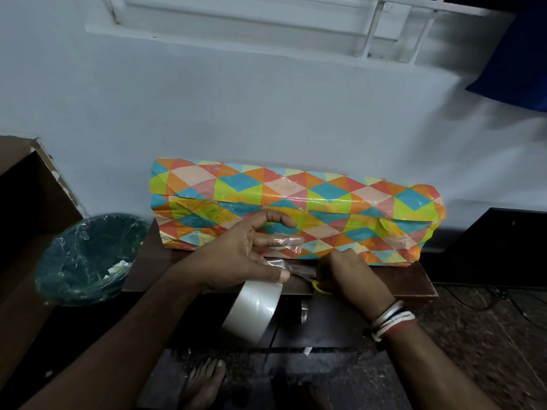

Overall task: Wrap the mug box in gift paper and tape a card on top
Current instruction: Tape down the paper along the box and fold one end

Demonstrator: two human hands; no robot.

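A long box wrapped in gift paper (296, 208) with bright triangles lies on a small dark wooden table (154, 273), against the wall. Clear tape strips shine on its top seam. My left hand (236, 258) holds a pulled-out strip of clear tape (281, 250) stretched over its fingers, thumb pressing it near the roll. The clear tape roll (253, 309) hangs below that hand at the table's front edge. My right hand (352, 276) grips yellow-handled scissors (318, 287), whose blades point left toward the tape strip. No card is visible.
A green bin lined with a plastic bag (85, 258) stands left of the table. A brown cabinet (20, 184) is at far left, a black object (497, 247) at right. My bare feet (204, 383) are on the speckled floor below.
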